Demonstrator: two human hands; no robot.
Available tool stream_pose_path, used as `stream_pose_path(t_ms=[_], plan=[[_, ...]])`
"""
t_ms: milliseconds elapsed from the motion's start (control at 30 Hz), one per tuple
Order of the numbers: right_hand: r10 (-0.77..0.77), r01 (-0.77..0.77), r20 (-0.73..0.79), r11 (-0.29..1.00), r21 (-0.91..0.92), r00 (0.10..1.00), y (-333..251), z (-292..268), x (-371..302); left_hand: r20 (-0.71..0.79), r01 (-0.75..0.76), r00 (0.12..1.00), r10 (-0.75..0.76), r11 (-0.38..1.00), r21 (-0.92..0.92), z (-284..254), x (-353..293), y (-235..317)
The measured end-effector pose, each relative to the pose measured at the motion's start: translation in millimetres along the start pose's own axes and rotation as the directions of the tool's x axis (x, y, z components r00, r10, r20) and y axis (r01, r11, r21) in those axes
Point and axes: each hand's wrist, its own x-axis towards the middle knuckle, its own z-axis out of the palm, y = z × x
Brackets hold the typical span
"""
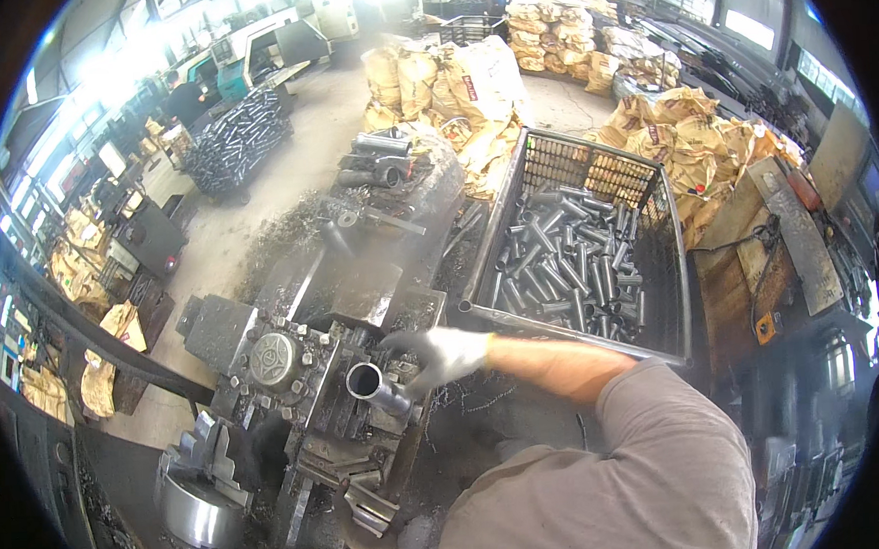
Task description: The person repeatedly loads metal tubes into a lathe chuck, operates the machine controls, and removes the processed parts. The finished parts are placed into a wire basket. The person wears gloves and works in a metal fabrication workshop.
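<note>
My right hand (pixel 448 357), in a pale glove with darkened fingertips, is at the lathe's carriage. Its fingers curl beside a short metal tube (pixel 394 399) that leans with its round open end up; whatever lies inside the fingers is hidden. Lower down, near the bottom edge, my left hand (pixel 371 546) wears a dirty glove and is closed around a shiny grooved metal piece (pixel 373 511). Left of the hands stand the bolted tool block (pixel 274 358) with its round cap and the chuck (pixel 206 505) with stepped jaws.
A black mesh crate (pixel 599 338) of cut metal tubes stands right of the lathe. Several tubes (pixel 381 159) lie on the machine's far end. Stacked sacks (pixel 451 83) stand beyond. Boards (pixel 786 230) lean at right. A person (pixel 185 99) is beside another tube pile (pixel 238 141).
</note>
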Motion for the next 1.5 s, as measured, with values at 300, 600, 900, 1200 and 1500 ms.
stream_pose_path(t_ms=[300,600,900,1200,1500], plan=[[-0.645,0.648,0.157,0.761,0.042,0.748,-42,132,13,0.174,0.121,0.981,-0.090,0.976,-0.182,-21,8,-27],[-0.263,0.304,0.175,0.610,-0.732,0.949,10,247,60,0.013,-0.274,0.961,0.277,0.956,-0.102,-85,4,23],[-0.163,0.010,0.544,0.962,0.274,0.823,-117,154,113,-0.199,-0.568,0.822,0.533,0.750,-0.340,-37,20,49],[-0.699,0.710,0.320,0.697,0.101,0.640,-214,72,180,0.252,-0.892,0.448,0.858,0.414,0.179,25,29,125],[-0.438,0.761,0.663,0.077,-0.645,0.607,-159,90,375,-0.571,-0.459,0.716,0.402,0.887,0.049,-139,-7,-67]])
